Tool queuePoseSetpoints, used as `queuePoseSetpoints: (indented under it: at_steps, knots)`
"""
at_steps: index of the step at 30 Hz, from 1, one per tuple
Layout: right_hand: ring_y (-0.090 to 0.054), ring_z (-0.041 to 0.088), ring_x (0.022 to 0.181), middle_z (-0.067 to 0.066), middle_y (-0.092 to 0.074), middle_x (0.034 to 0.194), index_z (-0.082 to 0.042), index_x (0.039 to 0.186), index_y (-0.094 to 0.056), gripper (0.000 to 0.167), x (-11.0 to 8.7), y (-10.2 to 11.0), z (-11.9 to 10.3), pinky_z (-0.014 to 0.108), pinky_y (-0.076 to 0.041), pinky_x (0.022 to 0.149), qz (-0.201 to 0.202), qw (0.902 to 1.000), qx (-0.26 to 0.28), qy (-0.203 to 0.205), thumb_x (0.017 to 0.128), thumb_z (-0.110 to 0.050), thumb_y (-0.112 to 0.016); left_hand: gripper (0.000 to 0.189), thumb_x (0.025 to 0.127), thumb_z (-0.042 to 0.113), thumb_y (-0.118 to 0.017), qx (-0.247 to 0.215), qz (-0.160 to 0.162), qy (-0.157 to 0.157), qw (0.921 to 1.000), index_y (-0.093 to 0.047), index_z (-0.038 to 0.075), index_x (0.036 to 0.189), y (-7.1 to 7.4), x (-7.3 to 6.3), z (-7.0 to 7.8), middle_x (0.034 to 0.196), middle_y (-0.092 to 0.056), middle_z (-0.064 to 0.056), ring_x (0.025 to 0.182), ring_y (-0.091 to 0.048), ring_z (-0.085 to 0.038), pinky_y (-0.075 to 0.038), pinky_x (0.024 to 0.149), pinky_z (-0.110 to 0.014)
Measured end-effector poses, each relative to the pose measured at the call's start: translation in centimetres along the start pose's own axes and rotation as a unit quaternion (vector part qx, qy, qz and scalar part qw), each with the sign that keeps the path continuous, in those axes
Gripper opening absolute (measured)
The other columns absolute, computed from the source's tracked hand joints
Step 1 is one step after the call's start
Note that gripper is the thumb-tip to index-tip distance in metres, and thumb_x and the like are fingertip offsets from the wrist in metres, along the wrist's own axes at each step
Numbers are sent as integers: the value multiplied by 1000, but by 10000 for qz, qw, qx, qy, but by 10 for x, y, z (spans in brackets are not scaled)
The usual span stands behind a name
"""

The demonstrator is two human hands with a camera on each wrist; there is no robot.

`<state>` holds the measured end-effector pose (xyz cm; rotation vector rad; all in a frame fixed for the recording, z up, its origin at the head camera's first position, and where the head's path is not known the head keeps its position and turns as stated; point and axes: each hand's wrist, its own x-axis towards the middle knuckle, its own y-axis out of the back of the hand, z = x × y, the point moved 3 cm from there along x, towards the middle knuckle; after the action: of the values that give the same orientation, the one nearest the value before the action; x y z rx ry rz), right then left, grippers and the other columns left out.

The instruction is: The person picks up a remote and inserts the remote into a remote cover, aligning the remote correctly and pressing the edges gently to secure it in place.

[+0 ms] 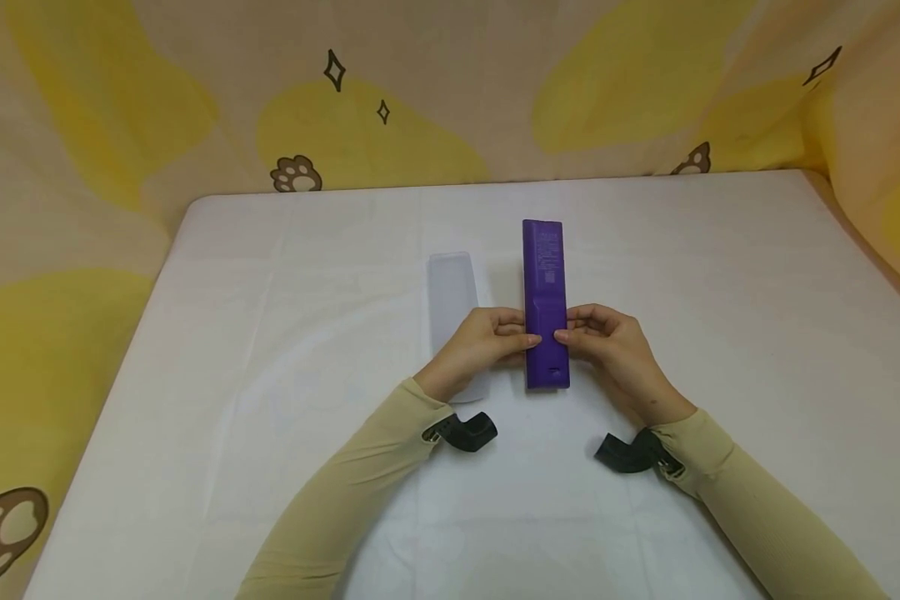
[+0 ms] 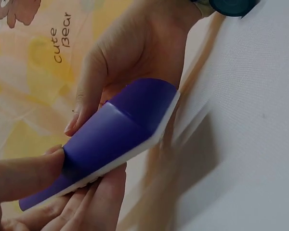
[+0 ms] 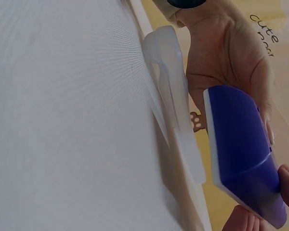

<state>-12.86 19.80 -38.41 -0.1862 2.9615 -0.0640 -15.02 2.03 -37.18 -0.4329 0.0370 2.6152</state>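
Observation:
A purple-backed remote control [image 1: 544, 292] is held above the table with its back facing up. Its white front edge shows in the left wrist view, where the remote [image 2: 106, 132] is tilted. My left hand [image 1: 478, 340] pinches the near part from the left, thumb on the back and fingers beneath. From the right, my right hand [image 1: 621, 350] grips it the same way, thumb opposite the other. A translucent remote cover [image 1: 452, 287] lies on the table to the left, partly behind my left hand; in the right wrist view this cover [image 3: 172, 82] appears beyond the remote.
The white-covered table [image 1: 307, 333] extends around both hands. A yellow patterned cloth [image 1: 420, 100] hangs behind its far edge and along the sides. Dark wrist mounts [image 1: 471, 432] stick out from the sleeves close to the tabletop.

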Motion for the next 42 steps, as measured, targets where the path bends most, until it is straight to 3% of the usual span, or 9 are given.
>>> queuePoseSetpoints:
  at_steps: [14, 23, 34, 42]
  knots:
    - [-62, 10, 82, 5, -64, 90, 8, 113, -54, 35, 1, 0, 2, 24, -54, 76, 64, 9994, -309, -118, 85, -8, -69, 41, 84, 0, -69, 521, 329, -21, 9981, -54, -10, 121, 3, 5, -7, 106, -67, -21, 98, -66, -25, -54, 77, -24]
    - [-62, 10, 82, 7, -62, 93, 10, 115, -53, 39, 0, 1, 2, 23, -54, 76, 27, 9969, -777, -96, 85, -9, -70, 46, 83, 12, -73, 1788, 558, -118, 9822, -57, -3, 123, 5, 5, -5, 103, -70, -10, 94, -67, -16, -51, 80, -21]
    - [-61, 10, 85, 13, -58, 102, 9, 122, -49, 45, 0, -1, 1, 22, -53, 78, -24, 9947, -1012, -161, 85, -8, -69, 47, 82, 13, -74, 1864, 573, -283, 9804, -57, -3, 123, 5, 5, -8, 99, -71, -11, 86, -69, -16, -53, 72, -20]
    - [-62, 10, 85, 18, -58, 106, 9, 122, -49, 45, -1, -2, 0, 23, -53, 78, -23, 9930, -1182, -79, 85, -7, -69, 47, 82, 14, -75, 2077, 607, -237, 9760, -58, -4, 122, 3, 4, -7, 91, -72, -9, 69, -67, -11, -52, 62, -20]
